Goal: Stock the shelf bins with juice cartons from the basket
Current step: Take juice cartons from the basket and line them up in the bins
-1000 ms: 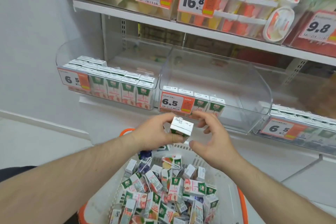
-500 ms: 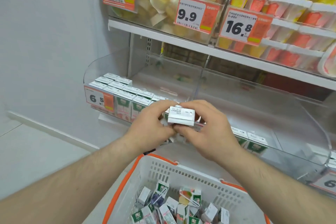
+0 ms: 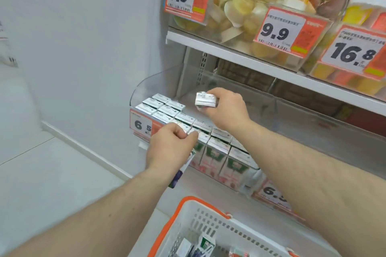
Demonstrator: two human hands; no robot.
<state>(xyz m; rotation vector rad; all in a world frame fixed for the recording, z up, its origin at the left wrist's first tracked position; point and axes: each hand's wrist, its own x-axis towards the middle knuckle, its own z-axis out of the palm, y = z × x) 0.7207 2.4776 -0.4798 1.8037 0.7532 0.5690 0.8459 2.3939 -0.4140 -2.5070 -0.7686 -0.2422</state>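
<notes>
Likely a shop: price tags point(image 3: 281, 31) on stocked shelves point(image 3: 261, 62)

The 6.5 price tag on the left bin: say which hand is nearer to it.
Left. The left hand sits just right of the price tag; the right hand holds a carton farther right, above the bin.

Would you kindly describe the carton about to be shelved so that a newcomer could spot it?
Find the clear shelf bin with the 6.5 price tag, under the 9.9 shelf. Above its rows of cartons, the right hand holds one white-topped carton, the only one raised off the rows.
</notes>
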